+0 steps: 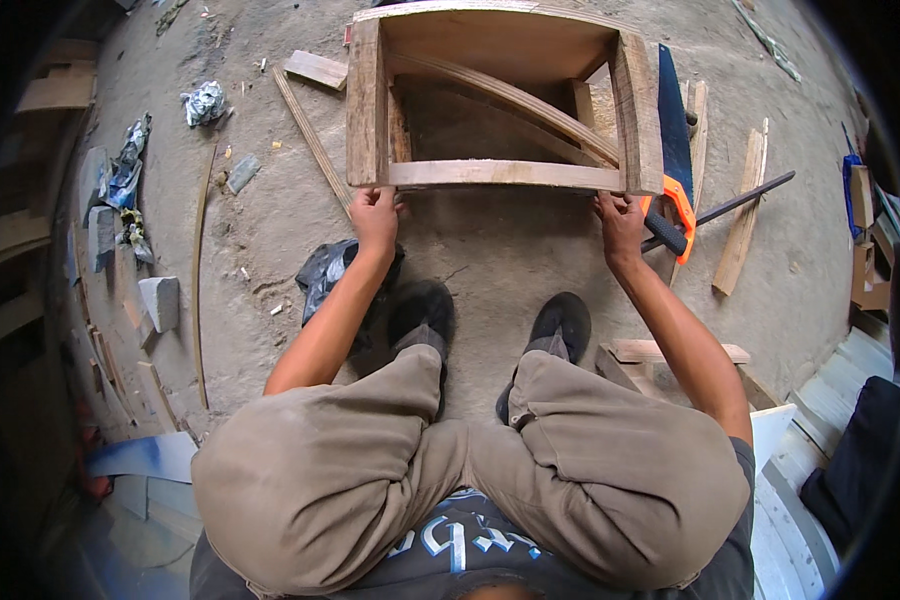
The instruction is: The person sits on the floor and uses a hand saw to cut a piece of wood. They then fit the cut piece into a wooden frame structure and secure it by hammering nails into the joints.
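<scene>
A person squats on a concrete floor [490, 255], both hands on a wooden frame [500, 100] that lies on the floor straight ahead, at the far middle; the left hand [375, 212] grips the frame's near left corner, fingers curled on the near rail [505, 174]; the right hand [620, 218] is closed on the near right corner, where rail meets side board; the hands are well apart, one at each end of the rail. A curved slat [515, 100] crosses the frame's inside. A saw [675, 150] with blue blade and orange handle lies just beside the frame's right side, near the right hand; a dark rod [745, 195] and a plank [742, 215] lie further right. A black bag [325, 275] sits under the left forearm; black shoes [560, 325] rest near the frame.
</scene>
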Tool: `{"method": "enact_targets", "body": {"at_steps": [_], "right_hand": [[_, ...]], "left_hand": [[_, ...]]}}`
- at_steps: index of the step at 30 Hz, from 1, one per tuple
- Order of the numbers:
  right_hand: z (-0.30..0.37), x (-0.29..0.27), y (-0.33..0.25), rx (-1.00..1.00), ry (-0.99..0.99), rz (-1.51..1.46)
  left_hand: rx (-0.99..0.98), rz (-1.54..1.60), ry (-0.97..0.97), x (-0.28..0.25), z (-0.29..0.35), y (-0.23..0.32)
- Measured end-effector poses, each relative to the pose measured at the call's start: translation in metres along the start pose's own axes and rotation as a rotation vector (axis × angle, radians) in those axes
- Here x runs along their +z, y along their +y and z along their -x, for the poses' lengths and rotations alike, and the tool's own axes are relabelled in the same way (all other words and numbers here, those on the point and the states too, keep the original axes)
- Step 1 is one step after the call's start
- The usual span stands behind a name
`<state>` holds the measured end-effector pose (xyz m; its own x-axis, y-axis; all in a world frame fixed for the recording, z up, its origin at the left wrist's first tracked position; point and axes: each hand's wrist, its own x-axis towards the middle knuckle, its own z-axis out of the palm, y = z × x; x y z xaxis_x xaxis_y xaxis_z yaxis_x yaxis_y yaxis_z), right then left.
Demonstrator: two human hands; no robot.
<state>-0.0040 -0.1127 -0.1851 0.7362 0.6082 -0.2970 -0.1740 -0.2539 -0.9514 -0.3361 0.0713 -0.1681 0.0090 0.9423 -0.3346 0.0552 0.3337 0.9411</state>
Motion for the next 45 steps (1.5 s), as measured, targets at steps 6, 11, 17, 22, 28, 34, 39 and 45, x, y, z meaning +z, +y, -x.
{"method": "enact_targets", "body": {"at_steps": [6,11,17,22,28,34,39,45], "right_hand": [[-0.004,0.0,0.009,-0.068,0.005,0.053],[-0.005,-0.008,0.009,-0.011,-0.018,0.1],[-0.009,-0.011,0.011,-0.059,-0.038,0.165],[-0.003,0.0,0.001,-0.077,-0.034,0.203],[-0.001,-0.001,-0.001,-0.053,-0.036,0.198],[0.004,0.003,0.001,-0.098,0.032,0.309],[0.002,0.004,0.004,-0.187,0.041,0.337],[-0.008,-0.003,0.019,-0.275,0.108,0.546]], "left_hand": [[0.305,-0.402,-0.073,-0.013,-0.004,-0.005],[0.57,-0.67,-0.171,0.001,0.021,0.02],[0.499,-0.968,-0.313,0.005,-0.001,0.04],[0.493,-0.941,-0.377,0.0,-0.004,0.036],[0.486,-0.905,-0.432,-0.011,-0.011,0.047],[0.47,-0.843,-0.444,-0.02,-0.008,0.044],[0.407,-0.424,-0.341,-0.026,0.005,0.012],[0.303,-0.181,-0.225,-0.027,-0.002,-0.011]]}}
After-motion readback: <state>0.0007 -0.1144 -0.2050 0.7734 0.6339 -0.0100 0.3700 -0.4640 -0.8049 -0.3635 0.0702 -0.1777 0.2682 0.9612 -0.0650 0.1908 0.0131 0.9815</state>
